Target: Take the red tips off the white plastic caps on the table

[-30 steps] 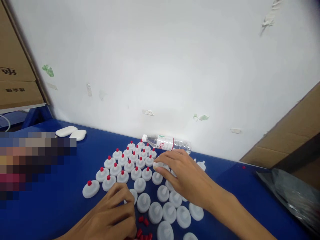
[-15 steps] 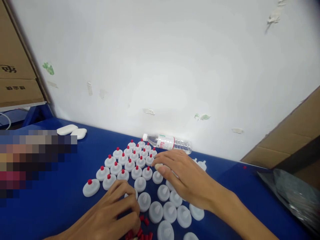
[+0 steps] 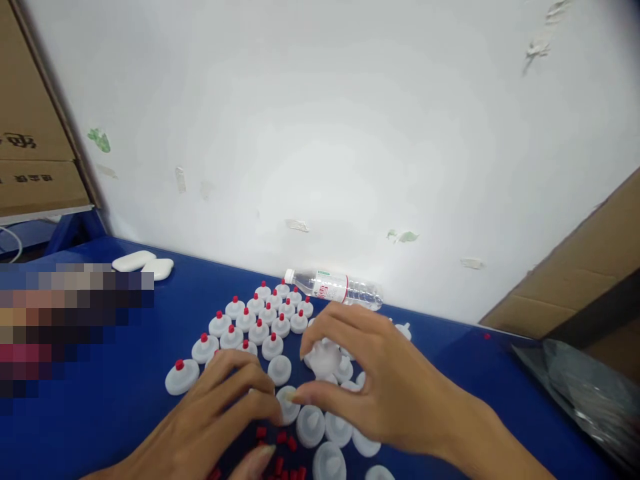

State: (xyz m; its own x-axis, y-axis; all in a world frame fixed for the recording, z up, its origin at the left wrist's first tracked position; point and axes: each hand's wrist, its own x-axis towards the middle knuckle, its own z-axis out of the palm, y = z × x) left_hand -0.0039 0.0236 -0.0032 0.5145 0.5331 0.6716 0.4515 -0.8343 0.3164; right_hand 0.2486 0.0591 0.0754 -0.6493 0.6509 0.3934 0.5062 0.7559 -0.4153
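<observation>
We hold a white cap above the blue worktop in our right hand, grip closed on it. Our left hand pinches over red plugs; contents unclear.

A white wall fills most of the view, scuffed with scraps of old tape and green flecks — the light on it even and soft. At six o'clock runs a blue table. Brown cardboard boxes stand at nine o'clock — another cardboard slab leans at three o'clock.
</observation>
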